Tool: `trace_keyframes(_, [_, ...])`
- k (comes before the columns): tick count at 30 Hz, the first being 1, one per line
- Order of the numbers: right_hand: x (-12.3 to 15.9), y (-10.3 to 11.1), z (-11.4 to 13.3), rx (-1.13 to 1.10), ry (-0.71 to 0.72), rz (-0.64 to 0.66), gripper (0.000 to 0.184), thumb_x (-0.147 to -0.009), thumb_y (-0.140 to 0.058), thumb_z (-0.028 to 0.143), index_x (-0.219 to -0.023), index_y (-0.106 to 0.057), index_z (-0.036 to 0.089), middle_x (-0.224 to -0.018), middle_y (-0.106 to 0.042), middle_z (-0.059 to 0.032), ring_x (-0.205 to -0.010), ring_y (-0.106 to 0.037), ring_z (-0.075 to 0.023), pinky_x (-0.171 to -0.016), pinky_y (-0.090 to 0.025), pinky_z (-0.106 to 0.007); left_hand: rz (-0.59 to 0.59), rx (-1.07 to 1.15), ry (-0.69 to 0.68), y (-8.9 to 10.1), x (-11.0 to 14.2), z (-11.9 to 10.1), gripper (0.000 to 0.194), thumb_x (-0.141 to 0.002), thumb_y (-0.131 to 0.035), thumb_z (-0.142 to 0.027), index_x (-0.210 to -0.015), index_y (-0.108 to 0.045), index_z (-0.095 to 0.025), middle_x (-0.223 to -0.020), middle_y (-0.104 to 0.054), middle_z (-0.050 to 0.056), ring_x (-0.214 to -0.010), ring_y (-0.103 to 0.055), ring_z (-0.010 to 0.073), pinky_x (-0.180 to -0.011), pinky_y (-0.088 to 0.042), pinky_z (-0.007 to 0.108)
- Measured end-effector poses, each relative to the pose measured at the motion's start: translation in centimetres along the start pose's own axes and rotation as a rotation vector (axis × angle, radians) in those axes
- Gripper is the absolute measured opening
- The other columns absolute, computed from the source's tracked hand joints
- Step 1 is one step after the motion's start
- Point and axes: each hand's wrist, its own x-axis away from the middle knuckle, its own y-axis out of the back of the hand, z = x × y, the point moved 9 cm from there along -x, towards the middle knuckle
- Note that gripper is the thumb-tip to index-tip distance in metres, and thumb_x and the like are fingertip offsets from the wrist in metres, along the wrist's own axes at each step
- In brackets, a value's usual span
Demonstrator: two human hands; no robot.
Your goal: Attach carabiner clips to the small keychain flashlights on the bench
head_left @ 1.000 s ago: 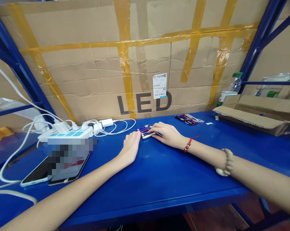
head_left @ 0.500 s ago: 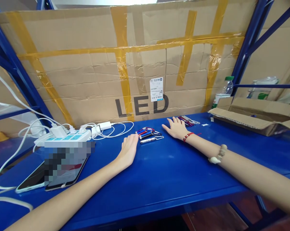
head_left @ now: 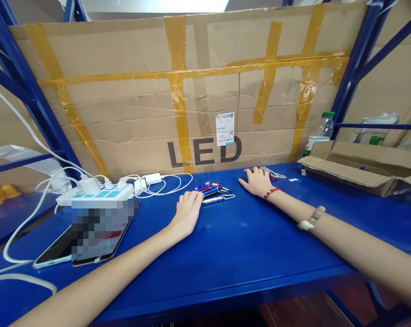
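My left hand rests on the blue tabletop, fingers side by side and bent slightly down, its fingertips against the near ends of a small row of keychain flashlights. These are slim metal tubes in silver, black, red and blue with carabiner clips pointing right. My right hand, wearing a red beaded bracelet, reaches over a second group of keychain flashlights. Its fingers are spread and cover most of that group; whether they touch it is hard to tell. Neither hand visibly holds anything.
A white power strip with plugs and cables stands at left, two phones before it. A large cardboard sheet backs the table. At right are an open cardboard box, a green-capped bottle and paper scraps.
My right hand has left the silver flashlight in the left row and moved right to the second group, fingers spreading. My left hand stays by the row. The view has shifted slightly.
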Motion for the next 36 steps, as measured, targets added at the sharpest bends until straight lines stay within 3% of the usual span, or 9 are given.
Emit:
trace_keyframes(9, [0.4, 0.3, 0.0, -0.012, -0.04, 0.005, 0.046, -0.089, -0.041, 0.043, -0.122, -0.053, 0.015, -0.121, -0.051, -0.0184, -0.114, -0.044, -0.0305, -0.092, -0.029, -0.039, 0.068, 0.075, -0.064, -0.1, 0.2, -1.5, 0.045, -0.092, -0.025, -0.039, -0.093, -0.068, -0.027, -0.144, -0.04, -0.001, -0.137, -0.024, 0.0231, -0.113, -0.015, 0.048])
trace_keyframes(24, [1.4, 0.3, 2.0, -0.077, 0.072, 0.089, 0.038, -0.091, -0.037, 0.034, -0.12, -0.056, 0.018, -0.118, -0.052, -0.0151, -0.111, -0.046, -0.028, -0.088, -0.033, -0.038, 0.097, 0.055, 0.03, -0.7, 0.2, -0.5, 0.053, -0.092, -0.018, -0.043, -0.116, -0.062, -0.027, -0.145, -0.041, -0.001, -0.138, -0.026, 0.0186, -0.114, -0.015, 0.043])
trace_keyframes(36, [3.5, 1.3, 5.3, -0.097, 0.242, 0.107, 0.04, -0.091, -0.032, 0.03, -0.122, -0.055, 0.016, -0.119, -0.053, -0.0157, -0.108, -0.048, -0.028, -0.089, -0.036, -0.04, 0.074, 0.115, 0.071, -0.6, 0.3, -0.4, 0.052, -0.09, -0.023, -0.046, -0.114, -0.062, -0.024, -0.144, -0.042, 0.002, -0.137, -0.027, 0.02, -0.114, -0.014, 0.043])
